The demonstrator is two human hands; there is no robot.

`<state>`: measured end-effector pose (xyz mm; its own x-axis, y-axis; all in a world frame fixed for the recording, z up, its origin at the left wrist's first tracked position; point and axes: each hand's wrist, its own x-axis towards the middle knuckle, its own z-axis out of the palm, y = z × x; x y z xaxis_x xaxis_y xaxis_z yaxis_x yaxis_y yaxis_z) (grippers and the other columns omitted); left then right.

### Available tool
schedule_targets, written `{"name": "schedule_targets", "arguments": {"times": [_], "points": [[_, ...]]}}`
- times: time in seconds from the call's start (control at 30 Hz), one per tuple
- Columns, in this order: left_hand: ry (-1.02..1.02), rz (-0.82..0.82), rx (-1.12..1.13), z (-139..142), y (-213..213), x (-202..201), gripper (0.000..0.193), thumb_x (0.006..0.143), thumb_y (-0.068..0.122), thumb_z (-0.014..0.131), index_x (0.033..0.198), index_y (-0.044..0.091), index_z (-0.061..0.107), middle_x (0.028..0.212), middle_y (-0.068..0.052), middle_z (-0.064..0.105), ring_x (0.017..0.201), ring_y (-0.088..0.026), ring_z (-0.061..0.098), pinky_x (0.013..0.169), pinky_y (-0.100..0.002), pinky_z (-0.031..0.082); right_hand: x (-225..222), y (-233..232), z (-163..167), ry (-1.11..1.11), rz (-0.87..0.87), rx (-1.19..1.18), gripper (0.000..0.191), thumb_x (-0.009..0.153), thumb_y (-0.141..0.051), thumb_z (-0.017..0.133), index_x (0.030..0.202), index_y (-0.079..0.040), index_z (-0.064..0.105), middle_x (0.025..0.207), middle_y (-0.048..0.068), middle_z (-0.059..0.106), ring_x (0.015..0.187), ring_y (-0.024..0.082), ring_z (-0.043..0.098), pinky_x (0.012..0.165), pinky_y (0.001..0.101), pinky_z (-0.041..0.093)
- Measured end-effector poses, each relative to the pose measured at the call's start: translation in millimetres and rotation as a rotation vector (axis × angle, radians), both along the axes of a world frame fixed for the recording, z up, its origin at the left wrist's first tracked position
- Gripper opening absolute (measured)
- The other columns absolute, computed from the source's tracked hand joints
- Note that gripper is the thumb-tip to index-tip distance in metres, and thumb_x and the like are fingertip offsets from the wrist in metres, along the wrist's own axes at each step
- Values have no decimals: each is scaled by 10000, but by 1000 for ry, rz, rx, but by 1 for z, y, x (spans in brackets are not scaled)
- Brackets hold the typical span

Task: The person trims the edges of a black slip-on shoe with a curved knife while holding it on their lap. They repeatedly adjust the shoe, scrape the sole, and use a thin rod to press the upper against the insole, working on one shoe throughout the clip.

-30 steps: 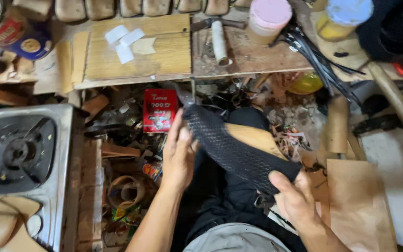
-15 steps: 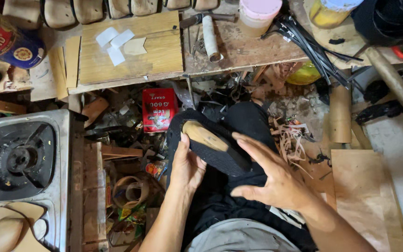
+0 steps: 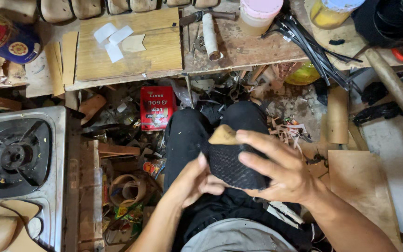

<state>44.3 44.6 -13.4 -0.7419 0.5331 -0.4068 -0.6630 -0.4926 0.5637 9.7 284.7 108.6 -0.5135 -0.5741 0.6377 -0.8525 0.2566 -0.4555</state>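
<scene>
A worn wooden counter [image 3: 239, 51] spans the top, a steel gas stove [image 3: 19, 158] sits at the left. Over the lap, the right hand [image 3: 281, 170] spreads its fingers across a black mesh-textured shoe upper [image 3: 229, 163] stretched on a tan wooden form [image 3: 223, 136]. The left hand [image 3: 197, 179] pinches its lower edge

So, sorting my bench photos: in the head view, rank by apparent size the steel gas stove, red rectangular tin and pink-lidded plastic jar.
1. Steel gas stove
2. Red rectangular tin
3. Pink-lidded plastic jar, partly cropped, so this is unsure.
</scene>
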Motion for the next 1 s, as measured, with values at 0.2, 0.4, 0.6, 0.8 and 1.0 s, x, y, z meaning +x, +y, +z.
{"name": "schedule_targets", "arguments": {"times": [0.2, 0.4, 0.6, 0.8, 1.0], "points": [[486, -224, -1001, 52, -36, 25, 709, 741, 377, 924, 1311, 36, 675, 1168, -209, 717, 1058, -298, 751, 879, -353, 601, 12, 10, 15, -233, -110, 28, 736, 642, -217, 958, 1279, -23, 645, 1375, 225, 626, 1209, 319, 692, 996, 397, 577], [1219, 144, -737, 78, 1, 8, 990, 703, 166, 864, 1561, 38, 386, 1619, -243, 407, 1514, -389, 433, 1217, -432, 394, 19, -14, -11, -492, -181, 115, 743, 631, -198, 952, 1293, -27, 661, 1356, 181, 675, 1215, 276, 702, 996, 355, 569], [1166, 133, -712, 73, 6, 2, 861, 805, 120, 848, 1555, 35, 434, 1640, -237, 416, 1527, -386, 454, 1239, -428, 396, 21, -7, -32, -613, -167, 55, 759, 674, -62, 840, 1391, -3, 596, 1422, 204, 633, 1276, 303, 652, 1060, 388, 515], [1194, 111, -688, 69, 4, 1, 790, 831, 76, 799, 1544, 14, 465, 1634, -227, 454, 1535, -383, 465, 1258, -435, 393, 35, -13, -43, -377, -243, 45, 628, 729, -79, 856, 1320, -21, 649, 1415, 216, 621, 1259, 312, 673, 1017, 365, 567], [1196, 129, -659, 64, 1, 6, 776, 830, 53, 776, 1541, 16, 468, 1633, -250, 434, 1520, -395, 479, 1243, -430, 411, 41, -21, -37, -270, -255, 56, 607, 736, -52, 812, 1316, -10, 638, 1412, 234, 607, 1272, 355, 658, 1039, 395, 561]]}}
